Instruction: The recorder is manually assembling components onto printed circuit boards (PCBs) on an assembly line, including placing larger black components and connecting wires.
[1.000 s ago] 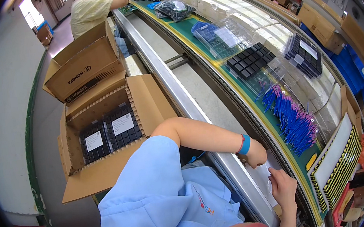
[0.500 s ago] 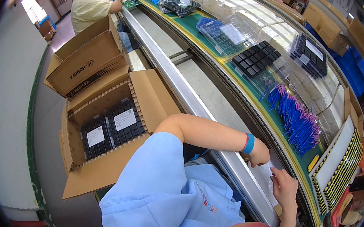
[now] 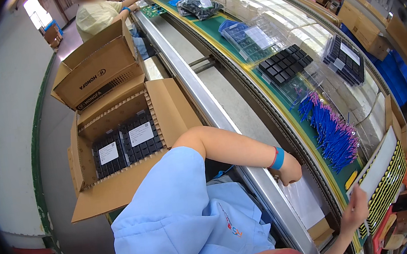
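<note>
My left hand (image 3: 288, 170), with a blue band on its wrist, reaches over the metal rail (image 3: 256, 181) into the channel beside the conveyor. Its fingers are curled down at the upper end of a white sheet (image 3: 305, 205); what they grip, if anything, is hidden. Right of it, my right hand (image 3: 353, 210) is raised over the belt's near edge, beside a white board (image 3: 376, 166) with rows of black-and-yellow parts (image 3: 386, 187). Motion smears its fingers. A yellow-handled tool (image 3: 351, 180) lies just beyond that hand.
A bundle of blue wires with pink ends (image 3: 331, 136) lies on the green belt (image 3: 305, 128). Beyond are black blocks (image 3: 286, 63) and clear trays (image 3: 254, 40). At left, an open carton (image 3: 75, 160) holds black parts. Another person (image 3: 97, 14) works at the far end.
My right hand has moved right, away from my left hand, toward the board of black-and-yellow parts. More of the white sheet now shows. My left hand has barely moved.
</note>
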The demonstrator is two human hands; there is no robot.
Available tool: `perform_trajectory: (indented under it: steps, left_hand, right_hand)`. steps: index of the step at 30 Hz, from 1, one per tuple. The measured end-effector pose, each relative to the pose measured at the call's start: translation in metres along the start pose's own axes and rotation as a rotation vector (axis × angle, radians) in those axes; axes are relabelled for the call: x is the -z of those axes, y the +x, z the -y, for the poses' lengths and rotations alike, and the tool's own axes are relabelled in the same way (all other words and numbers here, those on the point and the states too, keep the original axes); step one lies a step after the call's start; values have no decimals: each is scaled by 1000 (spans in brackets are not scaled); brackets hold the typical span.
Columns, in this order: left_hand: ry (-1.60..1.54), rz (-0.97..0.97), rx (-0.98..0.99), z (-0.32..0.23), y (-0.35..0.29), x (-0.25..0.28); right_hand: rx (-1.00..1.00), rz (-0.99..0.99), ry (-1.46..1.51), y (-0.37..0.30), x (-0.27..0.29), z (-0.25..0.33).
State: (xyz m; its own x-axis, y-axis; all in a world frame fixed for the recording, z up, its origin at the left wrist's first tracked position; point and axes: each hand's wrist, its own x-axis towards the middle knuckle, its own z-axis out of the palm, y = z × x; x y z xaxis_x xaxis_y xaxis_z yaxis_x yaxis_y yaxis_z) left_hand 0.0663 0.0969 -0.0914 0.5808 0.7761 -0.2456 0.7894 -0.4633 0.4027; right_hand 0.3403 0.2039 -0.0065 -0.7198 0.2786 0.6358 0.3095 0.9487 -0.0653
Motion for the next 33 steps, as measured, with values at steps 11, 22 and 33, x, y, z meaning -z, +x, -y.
perform_trajectory:
  steps: [11,22,33]
  left_hand:
    - [-167,-203,-352,-44,37,11]
    - [183,-1123,45,-5,-110,171]
    - [132,-1075,1621,258,-462,20]
  right_hand:
    - [-529,38,-568,-59,26,-149]
    - [-516,53,-408,-68,32,-159]
    - [-505,50,-395,-82,32,-176]
